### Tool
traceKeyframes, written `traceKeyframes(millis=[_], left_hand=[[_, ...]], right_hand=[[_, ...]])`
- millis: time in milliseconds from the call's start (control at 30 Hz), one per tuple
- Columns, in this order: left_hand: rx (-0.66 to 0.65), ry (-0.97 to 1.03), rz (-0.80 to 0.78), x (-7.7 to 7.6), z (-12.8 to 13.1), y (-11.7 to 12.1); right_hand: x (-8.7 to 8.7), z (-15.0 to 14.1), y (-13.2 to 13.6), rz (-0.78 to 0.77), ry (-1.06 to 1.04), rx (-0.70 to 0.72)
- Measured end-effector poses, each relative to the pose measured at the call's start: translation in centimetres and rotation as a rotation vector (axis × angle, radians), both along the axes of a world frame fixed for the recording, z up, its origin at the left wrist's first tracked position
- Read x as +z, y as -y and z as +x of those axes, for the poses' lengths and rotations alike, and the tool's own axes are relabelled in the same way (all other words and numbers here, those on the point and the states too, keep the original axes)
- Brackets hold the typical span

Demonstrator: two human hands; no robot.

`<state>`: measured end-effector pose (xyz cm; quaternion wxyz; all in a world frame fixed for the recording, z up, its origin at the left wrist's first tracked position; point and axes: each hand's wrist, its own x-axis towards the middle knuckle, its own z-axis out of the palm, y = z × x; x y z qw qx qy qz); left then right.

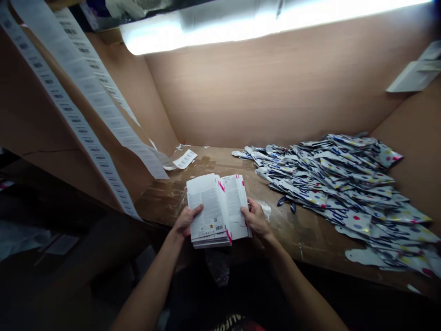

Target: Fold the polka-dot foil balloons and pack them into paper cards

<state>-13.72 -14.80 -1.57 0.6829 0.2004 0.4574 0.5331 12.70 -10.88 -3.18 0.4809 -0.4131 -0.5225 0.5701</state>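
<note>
You gripped the stack of printed leaflets [220,207] by its side edges, your left hand [188,221] and right hand [255,219] both closed on it, holding it spread open above the wooden bench [292,230], clear of the heap of dotted foil balloons [344,193].

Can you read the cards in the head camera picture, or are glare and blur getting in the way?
In the head view, the overhead light tube is blown out, but the printed cards held by the left hand and right hand show no glare; their small print is too soft to read. The wide lens slants the barcode strips.
</note>
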Motion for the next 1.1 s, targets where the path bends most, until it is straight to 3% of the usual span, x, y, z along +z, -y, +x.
traceKeyframes(millis=[233, 333, 433, 500, 567, 667, 700, 800, 967, 1100], left_hand=[[-0.063, 0.029, -0.04, -1.2, 0.4, -1.8], [-0.063, 0.005, -0.024, -1.6, 0.3, -2.0], [-0.024, -0.052, 0.003, -1.8, -0.1, -1.9], [0.011, -0.071, 0.024, -1.8, -0.2, -1.9], [0.034, -0.059, 0.061, -1.8, -0.1, -1.9], [0.009, 0.007, 0.095, -1.8, 0.3, -2.0], [-0.012, 0.041, 0.092, -2.0, 0.3, -1.9], [-0.044, 0.16, 0.048, -2.9, 0.2, -1.4], [-0.01, 0.256, -0.004, -4.4, -0.3, -0.1], [-0.031, 0.262, -0.011, -4.3, 0.0, 0.4]], right_hand=[[-0.3, 1.6, -1.5, -0.044, -0.002, 0.04], [-0.8, 3.1, -2.4, 0.017, 0.225, -0.026], [-0.8, 4.0, -2.6, 0.147, 0.595, -0.226], [-0.2, 3.3, -2.2, 0.225, 0.694, -0.344], [0.7, 1.4, -1.6, 0.178, 0.56, -0.233], [1.8, -2.1, -0.7, -0.048, 0.131, 0.192], [2.0, -3.1, -0.6, -0.101, 0.009, 0.272], [2.3, -4.8, -0.5, -0.125, -0.156, 0.27], [3.0, -4.9, -1.2, -0.084, -0.064, 0.228], [3.6, -5.1, -1.4, -0.038, -0.034, 0.236]])
